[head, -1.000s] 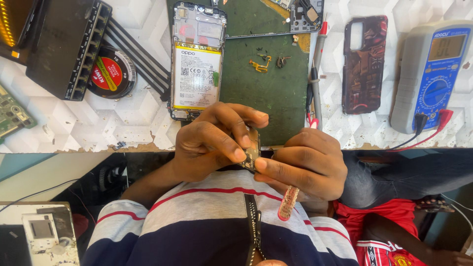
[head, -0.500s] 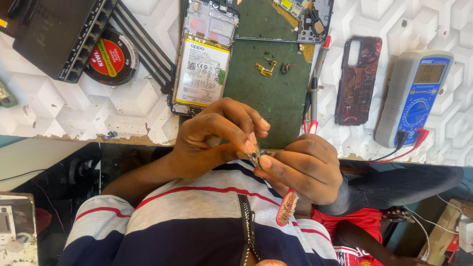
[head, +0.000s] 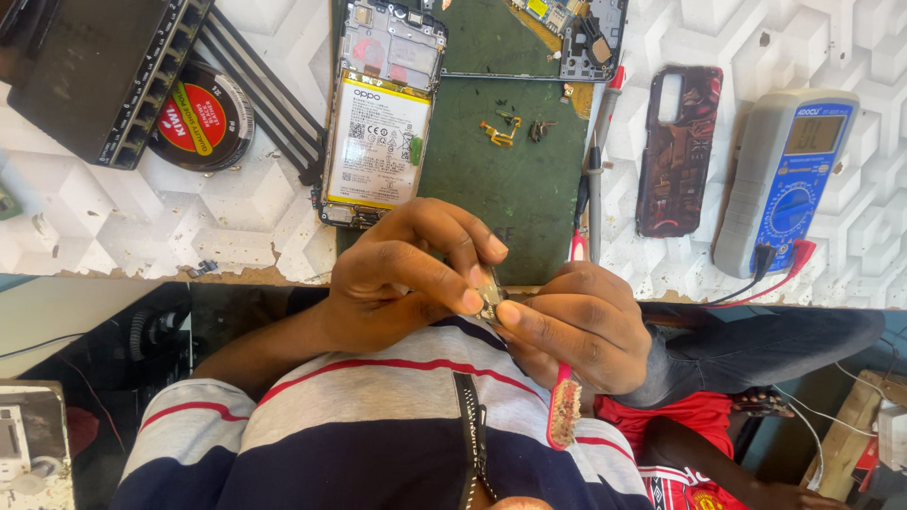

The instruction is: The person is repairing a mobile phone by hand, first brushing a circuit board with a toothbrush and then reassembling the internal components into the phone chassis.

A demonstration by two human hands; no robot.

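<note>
My left hand (head: 406, 274) and my right hand (head: 581, 326) meet in front of my chest, just below the table edge. Between their fingertips they pinch a small metallic phone part (head: 490, 291). My right hand also grips a red-handled brush (head: 565, 414), bristle head pointing down past my palm. Above the hands lies an opened phone (head: 383, 132) with its yellow-edged battery exposed, beside a green work mat (head: 510, 189).
On the mat lie tiny screws and a gold flex piece (head: 503, 132), with a circuit board frame (head: 572, 33) at the top. A dark patterned phone case (head: 676, 151), a blue multimeter (head: 786, 184), a round tin (head: 200, 118) and a black box (head: 104, 76) sit on the white table.
The view has shifted slightly, so the table items sit a bit lower and to the left. Both hands stay together on the small part with only slight finger movement.
</note>
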